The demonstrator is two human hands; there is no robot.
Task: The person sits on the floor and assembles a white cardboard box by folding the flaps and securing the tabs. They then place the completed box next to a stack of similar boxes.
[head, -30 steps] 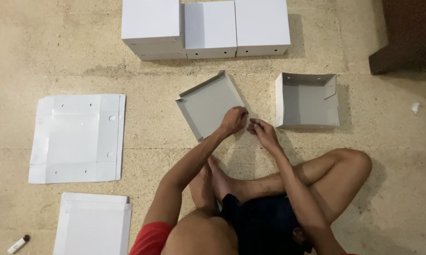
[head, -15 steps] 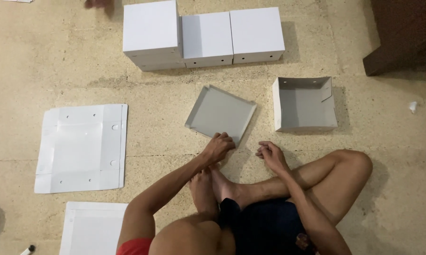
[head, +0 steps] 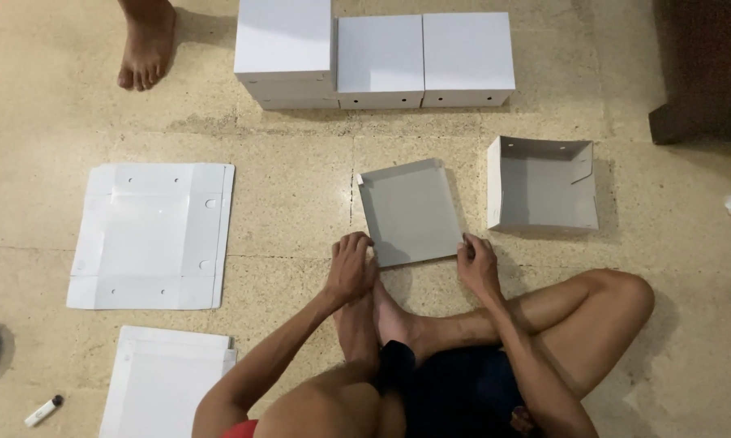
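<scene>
Seated cross-legged on a speckled stone floor (head: 300, 170), seen from above. Grey shallow tray (head: 410, 212), a folded cardboard lid with low raised edges, lying flat on the floor just beyond the feet, slightly rotated. Left hand (head: 351, 268) resting at the tray's near left corner, fingers curled downward and touching the edge; whether anything is pinched cannot be told. Right hand (head: 477, 264) placed at the tray's near right corner, fingers bent and touching the rim, grip likewise not determinable.

To the right of the tray, close but apart: open white box (head: 542, 195), walls upright, one flap folded inward at its far right corner. Far side, in a row and touching one another: three closed white boxes (head: 377, 57), the leftmost appearing taller, as if stacked. Left of the tray, well apart: flat unfolded white cardboard blank (head: 150, 235) with creases and small holes. Nearer, at the lower left: stack of further flat white sheets (head: 167, 381). Near left edge: small white lighter (head: 42, 410). Far left: bare foot of another person (head: 148, 45). Far right: dark wooden furniture (head: 706, 73).
</scene>
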